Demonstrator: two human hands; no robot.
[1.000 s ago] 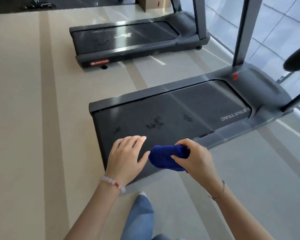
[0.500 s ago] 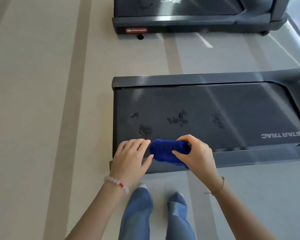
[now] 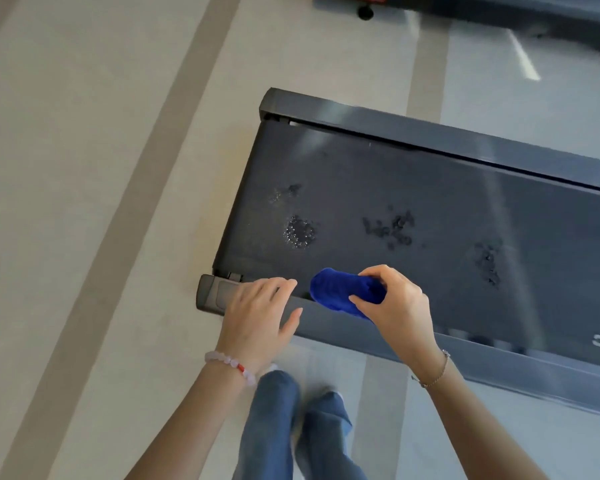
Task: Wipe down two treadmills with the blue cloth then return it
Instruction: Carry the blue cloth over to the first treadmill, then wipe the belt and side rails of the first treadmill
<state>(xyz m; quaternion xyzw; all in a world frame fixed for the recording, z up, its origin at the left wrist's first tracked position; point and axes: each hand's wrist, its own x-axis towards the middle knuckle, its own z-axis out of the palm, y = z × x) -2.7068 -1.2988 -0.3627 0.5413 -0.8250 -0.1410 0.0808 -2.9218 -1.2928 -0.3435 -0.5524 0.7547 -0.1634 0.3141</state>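
A: Roughly where did the job stand at that point?

B: Early, by my reading. Left to right: the left hand [image 3: 257, 311] lay flat, fingers spread and holding nothing, palm over the rear corner of the near treadmill [image 3: 430, 202] and its side rail [image 3: 212, 294].

A: And the cloth?

B: Just right of that hand. The blue cloth [image 3: 340, 292] was bunched into a wad, pinched by the right hand [image 3: 397, 303], fingers curled round one end, thumb underneath. It sat over the near edge of the belt; whether it touched the surface, I couldn't tell.

A: Any wiping done?

B: Didn't look like it. The belt showed wet-looking spots: one beaded patch [image 3: 298, 232] nearest the rear, a scattered cluster [image 3: 390, 228] mid-belt, another smear [image 3: 487, 261] farther right. None looked streaked.

A: The second machine?

B: Only a sliver of the far treadmill [image 3: 499, 12] showed at the top edge; its condition couldn't be read.

A: So what remained?

B: Judging by that, nearly everything: both machines, then returning the cloth.
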